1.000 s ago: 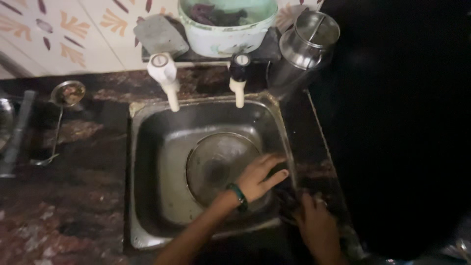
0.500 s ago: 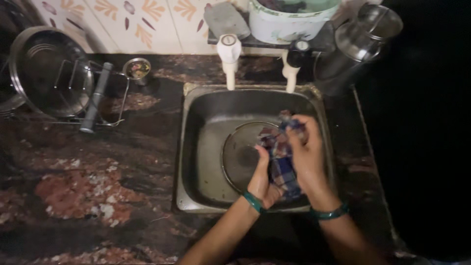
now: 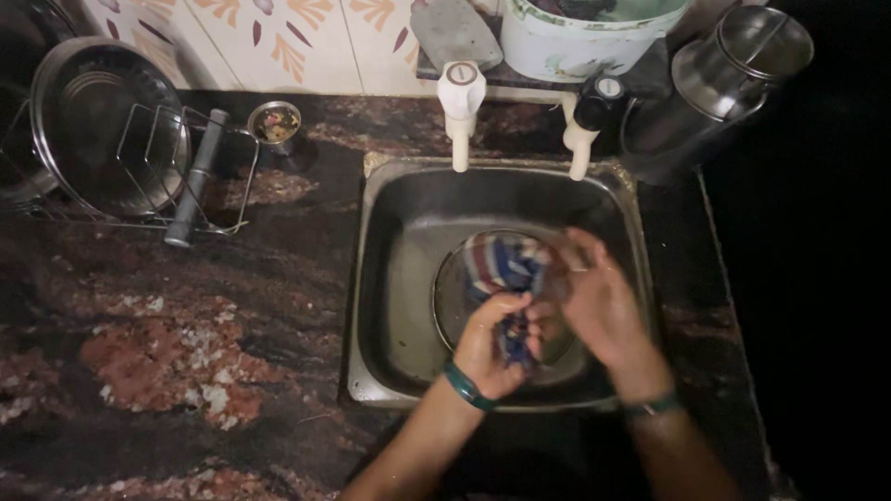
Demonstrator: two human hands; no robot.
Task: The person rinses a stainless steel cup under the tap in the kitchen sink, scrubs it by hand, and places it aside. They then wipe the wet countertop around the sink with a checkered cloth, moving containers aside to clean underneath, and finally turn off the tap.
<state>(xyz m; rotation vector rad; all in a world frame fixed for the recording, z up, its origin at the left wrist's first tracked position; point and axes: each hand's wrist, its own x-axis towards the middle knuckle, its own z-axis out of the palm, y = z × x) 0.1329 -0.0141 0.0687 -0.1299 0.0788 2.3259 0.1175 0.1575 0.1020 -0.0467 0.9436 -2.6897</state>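
Over the steel sink [image 3: 399, 278] both my hands hold a striped blue, red and white cloth [image 3: 497, 264]. My left hand [image 3: 492, 343] grips its lower bunched end, a green bangle on the wrist. My right hand [image 3: 599, 301] clasps the cloth's right side, fingers curled near the top. Beneath the cloth a round steel plate [image 3: 455, 306] lies in the basin. Two white taps [image 3: 459, 111] stand at the sink's back edge.
A wire rack [image 3: 186, 172] with a large steel pan [image 3: 102, 130] sits on the dark stone counter [image 3: 186, 353] at left, beside a small steel cup [image 3: 276, 125]. A pale tub [image 3: 594, 42] and a steel can [image 3: 715, 83] stand behind the sink.
My right hand came up from the sink's front edge and joined the left on the cloth. The cloth now hangs more spread over the plate. The view has shifted left.
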